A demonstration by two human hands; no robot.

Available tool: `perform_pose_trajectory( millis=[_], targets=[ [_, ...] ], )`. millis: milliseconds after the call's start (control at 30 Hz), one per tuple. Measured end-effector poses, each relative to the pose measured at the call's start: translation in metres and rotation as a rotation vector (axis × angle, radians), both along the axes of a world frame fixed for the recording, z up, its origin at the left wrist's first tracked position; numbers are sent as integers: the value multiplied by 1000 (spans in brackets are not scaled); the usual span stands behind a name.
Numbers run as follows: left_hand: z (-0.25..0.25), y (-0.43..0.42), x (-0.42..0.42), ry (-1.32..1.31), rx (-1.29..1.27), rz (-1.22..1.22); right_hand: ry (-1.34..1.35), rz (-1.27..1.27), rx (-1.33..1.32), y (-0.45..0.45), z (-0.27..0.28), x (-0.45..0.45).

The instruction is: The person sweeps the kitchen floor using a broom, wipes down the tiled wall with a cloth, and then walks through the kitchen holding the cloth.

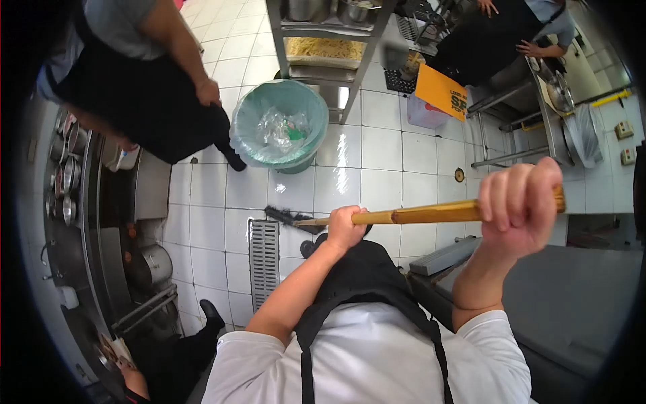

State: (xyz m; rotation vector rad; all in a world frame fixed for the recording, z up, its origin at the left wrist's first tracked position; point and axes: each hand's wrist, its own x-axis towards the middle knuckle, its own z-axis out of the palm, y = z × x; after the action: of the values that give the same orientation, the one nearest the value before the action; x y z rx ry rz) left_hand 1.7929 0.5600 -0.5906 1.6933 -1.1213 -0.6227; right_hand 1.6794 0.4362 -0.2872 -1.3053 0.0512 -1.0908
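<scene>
A broom with a long wooden handle (431,213) runs across in front of me. My left hand (346,227) is wrapped round the lower part of the handle, and higher up, near its top end, my right hand (518,205) grips it in a fist. Dark bristles make up the broom head (291,217), which appears to rest on the white tiled floor (340,158). Just beside the bristles lies a metal drain grate (264,264). Part of the broom head's near side is hard to make out against my dark shoe.
A green bin (313,159) with a clear liner stands ahead, near a metal shelf rack (323,30). Co-workers in dark aprons stand at upper left and upper right; another is at lower left. An orange sheet (441,92) tops a box. A grey counter (572,296) is right.
</scene>
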Motion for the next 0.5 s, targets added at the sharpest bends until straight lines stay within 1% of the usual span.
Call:
perform_pose_trajectory(
  millis=[67,133,200,267,400,433,467,500],
  targets=[
    [24,-7,-16,46,-11,-26,-46,64,-50,-6,23,-21],
    [40,-19,-40,46,-103,-62,-31,-34,-99,-7,49,-46],
    [58,-47,-57,78,-205,-112,47,14,-258,-18,73,-73],
    [58,-78,-75,71,-302,-182,117,-30,-362,-20,82,-89],
    [48,-158,-103,56,-417,-237,151,-226,-450,-16,69,-101],
    [42,-182,-109,55,-434,-209,191,-248,-478,-24,61,-102],
    [36,-206,-111,52,-451,-180,204,-318,-441,-31,47,-98],
    [24,-230,-110,44,-411,-169,217,-386,-402,-39,33,-94]
  ],
)
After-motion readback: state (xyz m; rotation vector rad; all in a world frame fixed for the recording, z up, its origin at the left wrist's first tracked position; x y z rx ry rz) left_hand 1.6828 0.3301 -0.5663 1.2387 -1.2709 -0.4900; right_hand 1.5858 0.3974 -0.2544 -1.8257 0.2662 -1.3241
